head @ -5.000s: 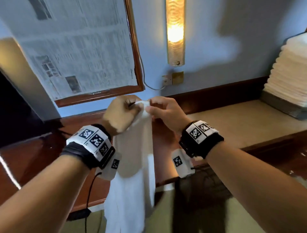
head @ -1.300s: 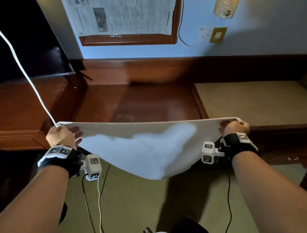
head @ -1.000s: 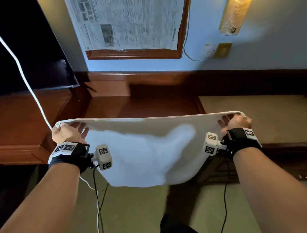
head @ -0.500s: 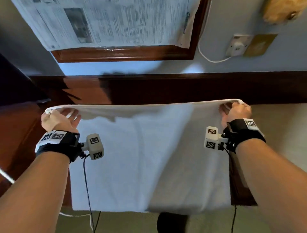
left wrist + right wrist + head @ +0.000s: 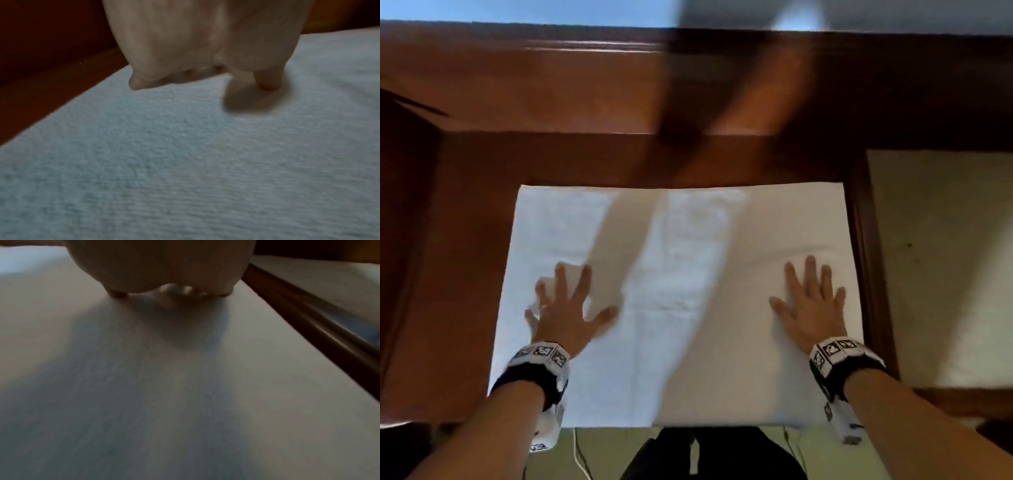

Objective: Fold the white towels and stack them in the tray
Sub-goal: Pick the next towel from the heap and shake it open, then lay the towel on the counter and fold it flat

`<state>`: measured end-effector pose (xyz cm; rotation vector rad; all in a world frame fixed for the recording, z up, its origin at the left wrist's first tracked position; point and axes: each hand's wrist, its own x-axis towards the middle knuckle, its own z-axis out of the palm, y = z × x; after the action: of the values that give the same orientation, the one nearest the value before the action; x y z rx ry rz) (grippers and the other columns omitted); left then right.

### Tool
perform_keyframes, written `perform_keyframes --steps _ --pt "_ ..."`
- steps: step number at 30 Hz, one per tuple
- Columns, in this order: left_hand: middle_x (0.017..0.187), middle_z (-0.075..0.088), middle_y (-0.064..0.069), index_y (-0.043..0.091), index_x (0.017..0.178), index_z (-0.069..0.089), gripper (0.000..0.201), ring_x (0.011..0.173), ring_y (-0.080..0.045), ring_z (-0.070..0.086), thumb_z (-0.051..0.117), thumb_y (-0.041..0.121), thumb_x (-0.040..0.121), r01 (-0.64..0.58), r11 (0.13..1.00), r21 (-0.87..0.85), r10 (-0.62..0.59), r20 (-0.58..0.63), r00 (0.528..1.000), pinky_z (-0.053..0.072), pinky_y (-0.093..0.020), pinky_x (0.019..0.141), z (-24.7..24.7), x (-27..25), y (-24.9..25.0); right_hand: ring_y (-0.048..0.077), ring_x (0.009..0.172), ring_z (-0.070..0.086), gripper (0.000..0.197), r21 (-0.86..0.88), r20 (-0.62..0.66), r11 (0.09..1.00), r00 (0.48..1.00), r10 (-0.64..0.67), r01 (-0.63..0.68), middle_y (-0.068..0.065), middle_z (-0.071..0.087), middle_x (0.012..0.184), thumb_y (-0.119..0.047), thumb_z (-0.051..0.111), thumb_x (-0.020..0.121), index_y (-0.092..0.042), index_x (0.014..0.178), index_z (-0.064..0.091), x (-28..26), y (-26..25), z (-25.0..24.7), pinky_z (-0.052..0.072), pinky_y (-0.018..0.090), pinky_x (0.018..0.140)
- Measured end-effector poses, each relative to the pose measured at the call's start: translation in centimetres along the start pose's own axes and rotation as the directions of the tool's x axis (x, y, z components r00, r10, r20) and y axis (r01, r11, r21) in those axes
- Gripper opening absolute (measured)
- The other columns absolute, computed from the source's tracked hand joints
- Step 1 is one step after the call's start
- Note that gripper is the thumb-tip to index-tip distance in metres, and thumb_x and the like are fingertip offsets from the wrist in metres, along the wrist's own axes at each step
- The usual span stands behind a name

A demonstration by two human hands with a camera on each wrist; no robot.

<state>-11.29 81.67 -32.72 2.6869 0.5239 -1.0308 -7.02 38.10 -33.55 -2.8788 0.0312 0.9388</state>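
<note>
The towel [image 5: 681, 305] lies spread flat on the wooden counter [image 5: 458, 260], long edges running left to right, its near edge at the counter's near edge. Its right edge sits just beside the raised wooden lip [image 5: 859, 260] that separates the counter from the beige surface [image 5: 935, 267] to the right. The tray is not in view.

Hand state: the left hand [image 5: 566, 310] rests palm-down on the near-left part of the towel, fingers [image 5: 560, 281] straight and spread, holding nothing. The right hand [image 5: 810, 303] rests palm-down on the near-right part in the same way, empty. The wrist views show each palm low over the terry, with fingertips [image 5: 267, 82] touching the cloth.

Step in hand, as judged: smoothing the towel before the first fold.

Procedure for a clean result:
- Sweep both palms outward from the middle toward the edges with light, even pressure. A faint ridge [image 5: 774, 255] runs across the cloth far of the right hand; flatten it first.
- Do not drag the cloth. Terry grips the palm and can bunch or slide on polished wood.
- Check that the far corners are square before lifting any edge.
- For the fold, pinch two corners of one edge, carry them over to the opposite edge, align the corners, then press the crease flat.

Risk: the near edge may slip off the counter if it is pulled toward the body.
</note>
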Motion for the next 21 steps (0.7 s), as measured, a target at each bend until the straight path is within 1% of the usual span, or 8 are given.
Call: perform_keyframes --steps 2,4,7,10,14,17,19,21 --pt "0.164 -0.03 0.007 0.056 0.151 -0.017 0.096 0.152 -0.039 -0.015 0.027 0.091 0.074 0.006 1.0 0.013 -0.006 -0.018 1.0 0.014 -0.069 0.117 -0.9 1.4 -0.1 0.032 0.15 -0.021 0.081 -0.028 -0.004 0.999 1.0 -0.018 0.018 0.001 -0.03 0.162 -0.077 0.006 0.087 -0.039 0.156 -0.011 1.3 0.0 -0.8 -0.002 0.062 0.118" --pt "0.166 -0.024 0.005 0.052 0.153 -0.013 0.097 0.152 -0.041 -0.011 0.027 0.09 0.074 -0.013 0.999 0.039 0.015 -0.045 0.999 0.017 -0.07 0.115 -2.7 3.8 0.2 0.031 0.15 -0.02 0.08 -0.039 -0.031 0.999 0.999 -0.031 0.03 -0.001 -0.027 0.163 -0.079 0.012 0.089 -0.04 0.156 -0.008 3.5 -0.2 -2.0 -0.003 0.063 0.119" --pt "0.168 -0.017 0.003 0.044 0.158 -0.001 0.096 0.153 -0.04 -0.007 0.039 0.082 0.08 -0.082 0.996 0.026 0.085 -0.118 0.989 0.015 -0.069 0.117 -6.0 8.1 0.9 0.032 0.151 -0.018 0.077 -0.01 -0.098 0.999 0.995 -0.032 0.031 0.0 -0.022 0.164 -0.073 0.024 0.093 -0.039 0.156 -0.003 8.1 -0.8 -4.4 -0.003 0.063 0.118" --pt "0.17 -0.01 -0.002 0.037 0.161 0.008 0.098 0.154 -0.037 -0.005 0.048 0.075 0.08 -0.152 0.987 -0.05 0.143 -0.154 0.978 0.01 -0.064 0.121 -7.8 9.6 2.0 0.033 0.151 -0.016 0.075 0.043 -0.102 0.999 0.995 -0.001 0.005 0.003 -0.017 0.165 -0.067 0.031 0.095 -0.036 0.157 0.001 10.8 -2.1 -6.1 0.0 0.065 0.118" --pt "0.168 -0.018 0.001 0.045 0.159 -0.002 0.093 0.154 -0.035 -0.009 0.041 0.079 0.084 -0.19 0.979 0.066 0.197 -0.112 0.974 0.008 -0.069 0.118 -3.3 4.5 1.6 0.033 0.151 -0.016 0.074 0.014 -0.065 0.999 0.997 -0.029 0.03 0.006 -0.02 0.165 -0.066 0.024 0.096 -0.034 0.158 -0.001 5.1 -2.6 -3.5 0.002 0.065 0.118" --pt "0.161 -0.037 0.009 0.054 0.151 -0.021 0.087 0.153 -0.039 -0.016 0.013 0.092 0.08 -0.18 0.981 0.068 0.182 -0.015 0.983 0.012 -0.078 0.111 1.3 -1.0 -0.1 0.035 0.148 -0.025 0.076 -0.022 0.074 0.999 0.996 -0.039 0.041 -0.001 -0.035 0.159 -0.074 0.003 0.089 -0.04 0.153 -0.019 -2.8 -1.5 0.6 0.002 0.067 0.117" --pt "0.155 -0.045 0.01 0.055 0.145 -0.03 0.083 0.152 -0.042 -0.017 0.0 0.091 0.076 -0.144 0.987 0.072 0.144 0.013 0.99 0.014 -0.079 0.109 1.9 -1.5 -0.8 0.038 0.147 -0.028 0.074 -0.053 0.117 0.997 0.992 -0.043 0.05 -0.004 -0.039 0.157 -0.077 -0.002 0.087 -0.044 0.15 -0.026 -4.2 -0.5 1.9 0.004 0.07 0.115" --pt "0.153 -0.049 0.01 0.055 0.143 -0.035 0.082 0.151 -0.042 -0.018 0.0 0.091 0.078 -0.131 0.985 0.109 0.131 0.005 0.991 0.012 -0.079 0.11 0.9 -0.1 -0.4 0.039 0.147 -0.026 0.075 -0.078 0.082 0.996 0.996 -0.041 0.048 -0.004 -0.037 0.158 -0.078 0.001 0.088 -0.045 0.149 -0.026 -2.6 -0.3 1.4 0.004 0.072 0.113"
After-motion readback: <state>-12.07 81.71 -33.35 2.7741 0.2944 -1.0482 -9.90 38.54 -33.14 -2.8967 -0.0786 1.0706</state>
